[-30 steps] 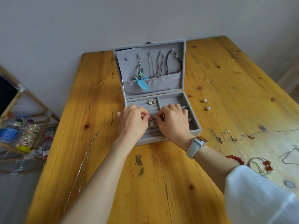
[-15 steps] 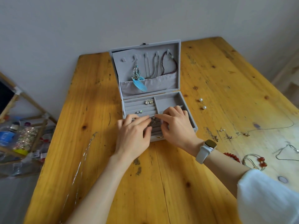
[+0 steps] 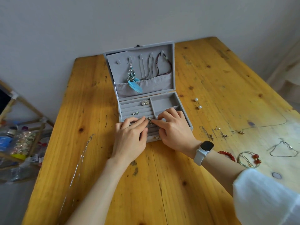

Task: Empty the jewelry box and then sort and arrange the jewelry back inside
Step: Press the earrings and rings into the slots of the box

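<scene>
Both hands are seating a small earring into the ring-roll slots at the front left of the open jewelry box (image 3: 172, 101).

The earring (image 3: 150, 120) is lying right between the two sets of fingertips, touching both, in a slot near the divider. The left hand (image 3: 131, 140) is reaching in from the near left with fingers almost straight, pressing on the rolls rather than gripping; the right hand (image 3: 174, 133) is coming from the near right, forefinger and thumb seemingly pinching the earring, though the contact is too small to be sure. Both hands are equally near. The earring's long axis is running roughly front to back, across the slots, which are running left to right, so it probably needs pushing down into the groove. Two seated pairs (image 3: 145, 102) are sitting further back; the pearl earrings (image 3: 198, 103) are waiting on the surface (image 3: 211, 70).
</scene>
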